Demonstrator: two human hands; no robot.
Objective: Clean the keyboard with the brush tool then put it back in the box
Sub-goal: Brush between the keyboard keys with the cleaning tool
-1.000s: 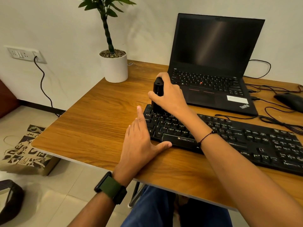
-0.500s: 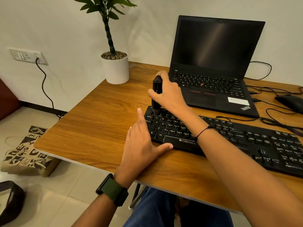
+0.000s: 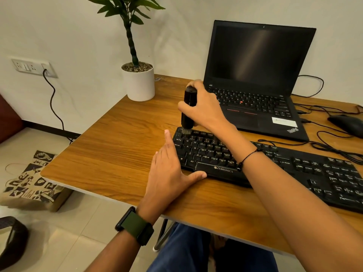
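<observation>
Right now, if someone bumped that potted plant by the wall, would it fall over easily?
Probably not from a light nudge: the white pot is wide, straight-sided and stands flat on the wooden table, with pebbles on top that likely add weight. A harder knock might tip it, since the tall stem and leaves rise well above the rim.

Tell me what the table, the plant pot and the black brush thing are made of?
The brown wooden table looks like wood or wood-look laminate: streaky grain, faint sheen. The round white plant pot seems ceramic or plastic: smooth, matte, even white. The black brush tool, gripped by the right hand, looks like matte plastic with pale bristles touching the black keyboard.
</observation>
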